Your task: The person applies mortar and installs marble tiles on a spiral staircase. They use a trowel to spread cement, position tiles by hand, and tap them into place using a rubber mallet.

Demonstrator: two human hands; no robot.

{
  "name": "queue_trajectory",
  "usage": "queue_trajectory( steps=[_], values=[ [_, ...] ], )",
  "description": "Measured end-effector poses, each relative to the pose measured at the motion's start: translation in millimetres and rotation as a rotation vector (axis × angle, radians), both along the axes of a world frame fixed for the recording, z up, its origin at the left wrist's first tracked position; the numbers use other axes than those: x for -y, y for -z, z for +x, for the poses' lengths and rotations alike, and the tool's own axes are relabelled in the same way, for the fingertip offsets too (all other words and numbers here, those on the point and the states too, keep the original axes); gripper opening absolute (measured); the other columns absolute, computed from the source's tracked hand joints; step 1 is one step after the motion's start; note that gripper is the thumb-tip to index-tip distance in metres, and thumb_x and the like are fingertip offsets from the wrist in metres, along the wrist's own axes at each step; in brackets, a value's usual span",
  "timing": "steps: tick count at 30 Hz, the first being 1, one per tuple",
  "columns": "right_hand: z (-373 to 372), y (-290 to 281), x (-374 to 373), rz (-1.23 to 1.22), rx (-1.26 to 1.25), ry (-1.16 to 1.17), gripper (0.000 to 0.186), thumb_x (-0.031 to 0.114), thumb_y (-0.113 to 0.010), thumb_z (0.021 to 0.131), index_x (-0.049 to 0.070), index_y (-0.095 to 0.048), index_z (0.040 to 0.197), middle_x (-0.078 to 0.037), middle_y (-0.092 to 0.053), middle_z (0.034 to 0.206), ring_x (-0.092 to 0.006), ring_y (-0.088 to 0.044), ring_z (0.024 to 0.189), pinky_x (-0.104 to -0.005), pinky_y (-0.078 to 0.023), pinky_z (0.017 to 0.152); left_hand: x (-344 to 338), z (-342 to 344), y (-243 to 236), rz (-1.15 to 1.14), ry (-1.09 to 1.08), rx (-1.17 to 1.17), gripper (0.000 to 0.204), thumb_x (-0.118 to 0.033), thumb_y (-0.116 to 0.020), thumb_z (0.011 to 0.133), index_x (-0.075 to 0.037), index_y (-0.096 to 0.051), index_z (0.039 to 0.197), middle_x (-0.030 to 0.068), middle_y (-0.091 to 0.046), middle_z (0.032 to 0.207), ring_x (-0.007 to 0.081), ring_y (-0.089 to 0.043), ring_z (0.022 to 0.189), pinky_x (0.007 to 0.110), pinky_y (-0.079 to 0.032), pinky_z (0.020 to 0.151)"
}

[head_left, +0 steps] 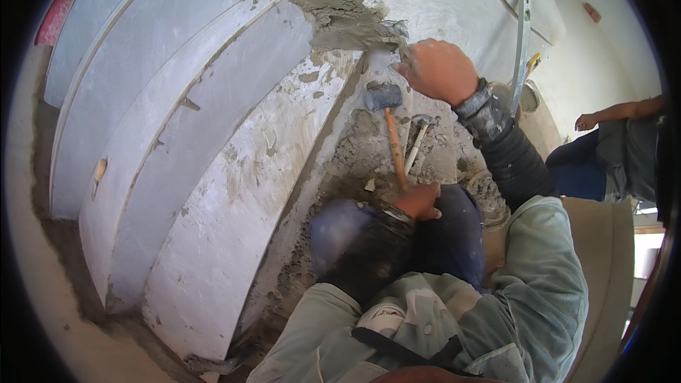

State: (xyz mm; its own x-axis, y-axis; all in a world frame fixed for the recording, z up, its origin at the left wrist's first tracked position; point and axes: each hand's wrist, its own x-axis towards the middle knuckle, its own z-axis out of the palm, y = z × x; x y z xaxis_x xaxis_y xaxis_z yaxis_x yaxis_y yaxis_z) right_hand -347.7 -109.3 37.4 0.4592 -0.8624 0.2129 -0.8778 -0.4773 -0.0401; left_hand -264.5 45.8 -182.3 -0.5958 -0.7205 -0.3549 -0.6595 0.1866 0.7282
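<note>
My right hand (443, 71) is closed at the top of the mortar joint, just below the wet grey mortar (333, 7). It appears to grip a small trowel, whose pale grey blade (381, 62) shows blurred beside the fingers; its handle is hidden. By my knee, my left hand (420, 202) is closed around the lower end of a rubber mallet's wooden handle. The mallet's dark head (384, 97) points away from me, below the trowel. Beside the mallet handle, a claw hammer (418, 140) with a pale handle lies on rough mortar.
Curved pale slabs (234, 191) rise like steps on the left. A wooden-handled tool (99, 174) rests on one. A spirit level (523, 50) leans at the upper right near a yellow-handled tool (533, 62). Another person (617, 149) is at the right edge.
</note>
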Motion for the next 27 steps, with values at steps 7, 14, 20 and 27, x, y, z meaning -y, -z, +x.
queue_trajectory(
  steps=[7,14,20,27],
  values=[
    [-4,-17,26,-0.046,-0.090,0.095,0.032,0.032,-0.063,0.090,0.001,-0.071,0.092,-0.022,-0.070,0.086,-0.0384,-0.069,0.084,-0.0484,-0.055,0.076,0,5,6,-0.021,0.003,-0.004,0.053,-0.035,-0.085,0.073,-0.007,-0.060,0.110,0.0172,-0.068,0.108,0.0376,-0.064,0.106,0.047,-0.050,0.089],
    [-11,-25,14,-0.252,-0.106,0.003,0.031,0.036,-0.061,0.092,0.006,-0.070,0.092,-0.019,-0.068,0.079,-0.0393,-0.066,0.076,-0.0490,-0.053,0.069,-3,-1,-7,-0.020,0.021,0.062,0.055,-0.035,-0.084,0.074,-0.007,-0.061,0.115,0.0172,-0.067,0.113,0.0377,-0.063,0.110,0.046,-0.051,0.091],
    [-34,-49,18,-0.474,0.041,-0.022,0.036,0.041,-0.060,0.094,0.007,-0.070,0.095,-0.017,-0.068,0.078,-0.0376,-0.067,0.076,-0.0472,-0.054,0.069,0,-1,2,-0.022,0.028,-0.028,0.054,-0.034,-0.084,0.075,-0.007,-0.061,0.115,0.0174,-0.067,0.114,0.0377,-0.063,0.110,0.047,-0.051,0.091],
    [-150,17,-56,-0.209,0.048,0.300,0.037,0.042,-0.065,0.091,0.009,-0.070,0.105,-0.019,-0.068,0.083,-0.0391,-0.066,0.081,-0.0497,-0.052,0.072,-9,12,-17,-0.082,0.010,0.106,0.042,-0.033,-0.084,0.075,-0.005,-0.068,0.102,0.0169,-0.070,0.106,0.0369,-0.066,0.104,0.047,-0.053,0.087]
  ],
)
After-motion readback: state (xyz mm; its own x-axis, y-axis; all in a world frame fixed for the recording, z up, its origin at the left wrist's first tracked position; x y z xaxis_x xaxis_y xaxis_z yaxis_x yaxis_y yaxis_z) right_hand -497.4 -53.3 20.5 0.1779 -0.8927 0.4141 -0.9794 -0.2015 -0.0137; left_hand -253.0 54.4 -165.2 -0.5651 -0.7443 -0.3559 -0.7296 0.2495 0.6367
